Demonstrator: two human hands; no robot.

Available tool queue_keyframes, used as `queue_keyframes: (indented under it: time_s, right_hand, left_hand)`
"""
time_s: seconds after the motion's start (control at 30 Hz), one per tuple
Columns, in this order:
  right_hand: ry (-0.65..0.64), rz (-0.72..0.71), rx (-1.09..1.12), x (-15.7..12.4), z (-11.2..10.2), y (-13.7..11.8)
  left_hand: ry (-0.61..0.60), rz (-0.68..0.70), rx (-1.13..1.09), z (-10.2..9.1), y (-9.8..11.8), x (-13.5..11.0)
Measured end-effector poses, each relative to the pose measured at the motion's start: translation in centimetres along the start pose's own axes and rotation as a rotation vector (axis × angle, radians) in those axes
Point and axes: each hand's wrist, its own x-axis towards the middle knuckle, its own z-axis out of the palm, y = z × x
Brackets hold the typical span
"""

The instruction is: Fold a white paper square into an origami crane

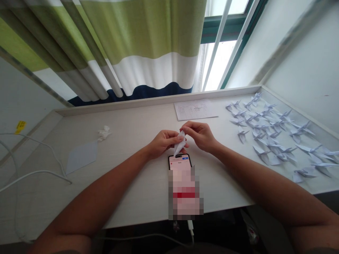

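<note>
While a folded paper piece is clasped by the left hand and pinched by the right hand, it is raised just above a phone on the surface, apparently leaving its folds reachable, apart from the paper cranes.

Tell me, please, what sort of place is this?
Probably a room in a home or a dormitory, used for paper crafts: a white desk below a striped window curtain, with rows of origami paper cranes and a smartphone.
</note>
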Motion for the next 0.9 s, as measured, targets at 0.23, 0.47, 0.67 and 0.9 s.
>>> queue_keyframes:
  time_s: [0.23,0.47,0.67,0.9]
  right_hand:
    - [0.046,0.087,0.06,0.0,0.4,0.1]
    - [0.132,0.193,0.2,0.2,0.0,0.9]
    - [-0.007,0.153,0.068,0.3,-0.7,1.0]
    - [0.0,0.131,0.01,-0.2,0.4,0.2]
  left_hand:
    - [0.021,0.017,-0.001,-0.1,-0.1,0.3]
    - [0.082,0.029,0.033,-0.3,-0.5,0.4]
    - [0.071,0.014,0.046,-0.5,-1.0,0.5]
    - [0.072,0.024,0.059,-0.3,-1.2,0.6]
